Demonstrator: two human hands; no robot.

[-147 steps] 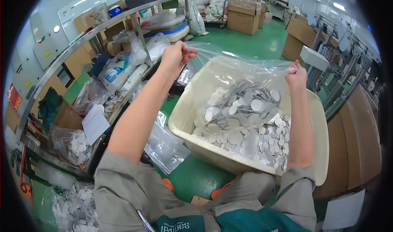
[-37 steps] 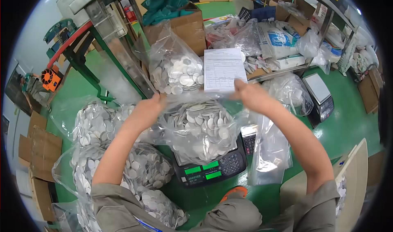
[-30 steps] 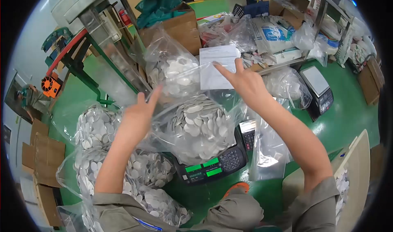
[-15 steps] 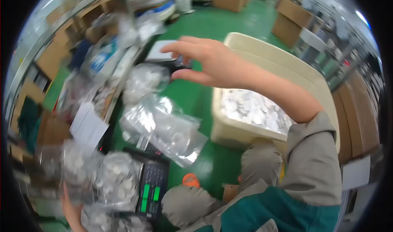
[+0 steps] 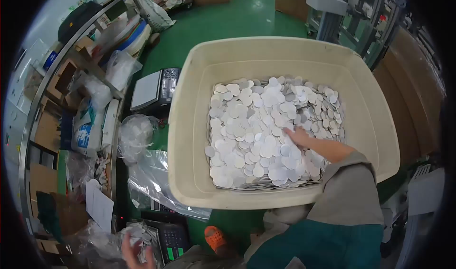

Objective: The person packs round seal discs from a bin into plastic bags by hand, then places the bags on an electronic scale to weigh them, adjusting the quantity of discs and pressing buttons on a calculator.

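Since the frame half a second back, the right hand point(image 5: 298, 137) has dropped from mid-air beside the tub point(image 5: 182, 141) down into it. The left hand point(image 5: 137, 256) now shows at the lower edge of the view, in front of the bag of discs point(image 5: 138, 232). The view has swung too, bringing the tub nearer its centre.

Right hand: reaching in from the near right side, fingertips on the loose discs point(image 5: 247, 136). Fingers partly bent; cannot tell whether any disc is gripped. Left hand: fingers and thumb spread wide, nothing seen in the grasp; cannot tell whether it touches the bag behind it.

Loose discs: thin, round, whitish to grey, in a broad heap across the tub floor. Many lie flat, others tilted, overlapping. Tub: cream, deep-walled, rounded corners, just in front of the person's knees.

Left of the tub, on the green floor point(image 5: 228, 19): flat clear bags point(image 5: 159, 181), lying against the tub's side; a crumpled clear bag point(image 5: 135, 135) farther up; beyond it a scale with a pale plate point(image 5: 146, 91). Lower down, a black scale with lit green displays point(image 5: 174, 238), the bag of discs on its plate. A white sheet point(image 5: 99, 207) hangs at the shelf edge. One orange shoe point(image 5: 216, 238) below the tub.
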